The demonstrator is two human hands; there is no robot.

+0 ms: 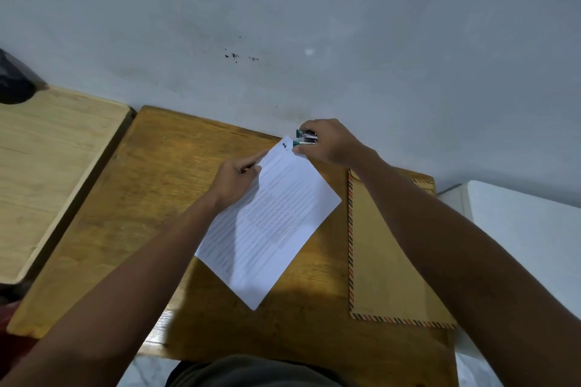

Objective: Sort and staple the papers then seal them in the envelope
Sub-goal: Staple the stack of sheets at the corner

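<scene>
On the worktop (176, 151) your left hand (234, 179) pins the papers (270, 223) w/ a pinching grip so the corner meets the stapler (305, 137), clamped in your right hand (333, 144); envelope (383, 248) waits beside.

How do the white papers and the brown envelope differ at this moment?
The papers are white with printed text; the envelope is plain brown with a striped border. The papers lie turned at an angle, the envelope square to the desk. The left hand holds the papers while the right hand grips a stapler at their corner; no hand grips the envelope. Both rest on the desk.
</scene>
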